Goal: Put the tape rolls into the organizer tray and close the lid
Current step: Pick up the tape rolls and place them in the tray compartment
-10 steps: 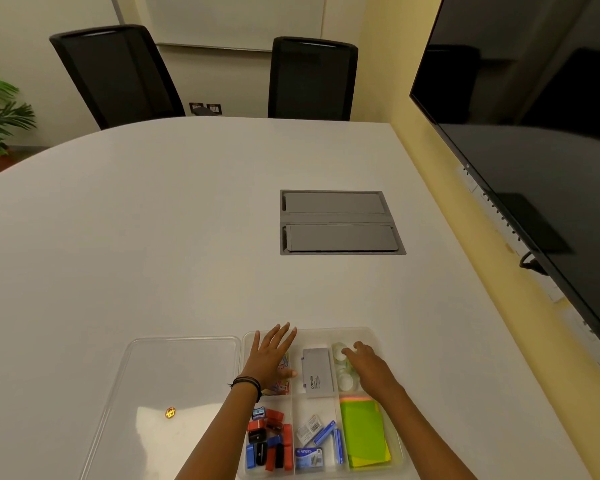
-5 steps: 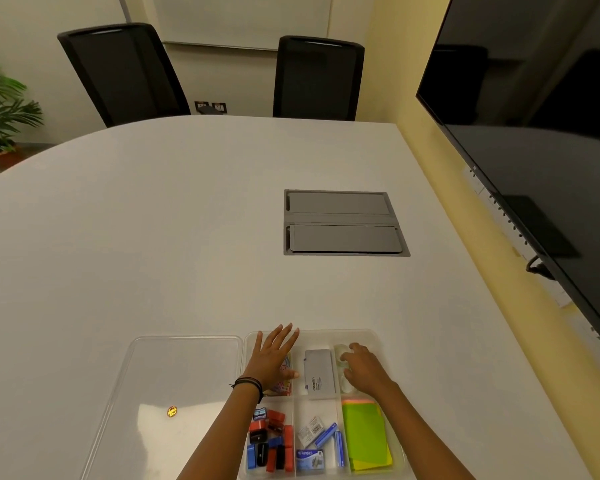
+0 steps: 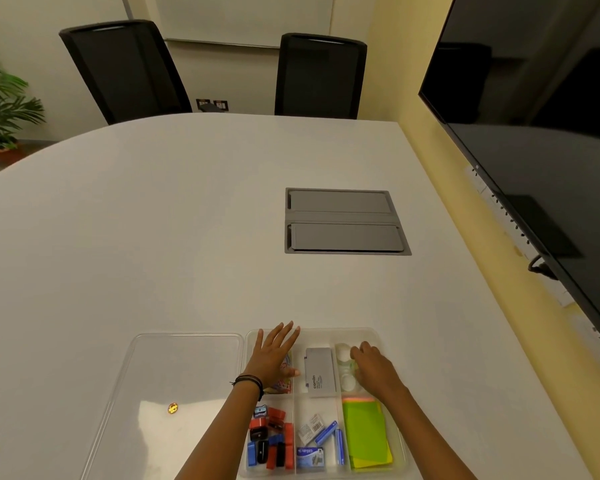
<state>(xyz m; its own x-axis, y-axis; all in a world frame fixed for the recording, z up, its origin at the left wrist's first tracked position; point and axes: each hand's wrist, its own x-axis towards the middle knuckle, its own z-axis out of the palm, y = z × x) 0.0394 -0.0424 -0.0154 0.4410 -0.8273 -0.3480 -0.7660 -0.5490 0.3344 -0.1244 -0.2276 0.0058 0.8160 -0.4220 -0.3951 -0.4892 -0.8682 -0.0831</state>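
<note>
A clear plastic organizer tray (image 3: 326,333) with several compartments lies at the table's near edge. Clear tape rolls (image 3: 344,365) lie in its far right compartment. My right hand (image 3: 373,367) rests over those rolls, fingers curled down on them; whether it grips one I cannot tell. My left hand (image 3: 272,355) lies flat and spread on the tray's far left compartment, holding nothing. The clear lid (image 3: 174,393) lies flat on the table to the left of the tray, with a small orange sticker on it.
The tray also holds a grey box (image 3: 320,372), green and yellow sticky notes (image 3: 367,434), staple boxes and red, blue and black sharpeners. A grey cable hatch (image 3: 345,221) is set into the white table (image 3: 153,237). A large screen (image 3: 534,133) hangs at right; two black chairs stand beyond.
My right hand has shifted slightly within the tape compartment. The left hand stays spread on the tray. The view has tilted a little.
</note>
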